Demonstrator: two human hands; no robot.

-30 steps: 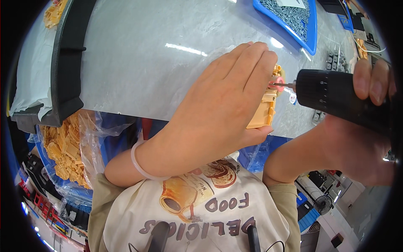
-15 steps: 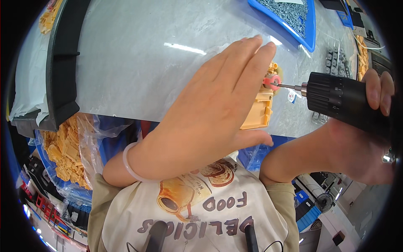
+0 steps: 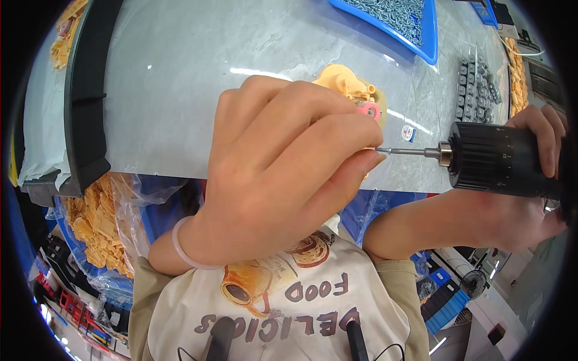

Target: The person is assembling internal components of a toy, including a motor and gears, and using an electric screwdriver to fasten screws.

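Observation:
My left hand (image 3: 289, 162) is closed, its thumb and forefinger pinched at the tip of a driver bit (image 3: 409, 151). Between them is a small metal piece that looks like a screw, mostly hidden by the fingers. My right hand (image 3: 533, 138) grips a black electric screwdriver (image 3: 494, 159) with a ringed collar, held level and pointing left. Behind my left hand a yellow plastic housing (image 3: 340, 78) lies on the table, with a pink ring-shaped part (image 3: 369, 111) on it. My hand covers much of the housing.
A blue tray of screws (image 3: 391, 18) stands at the far right. Several dark small parts (image 3: 475, 90) lie right of it. A black rail (image 3: 87, 96) bounds the grey table (image 3: 174, 90) on the left. Below sits a bagged bin of yellow parts (image 3: 96, 222).
My left hand has gone from flat over the housing to a pinch at the bit tip. The screwdriver has moved nearer me, its bit leaving the pink part.

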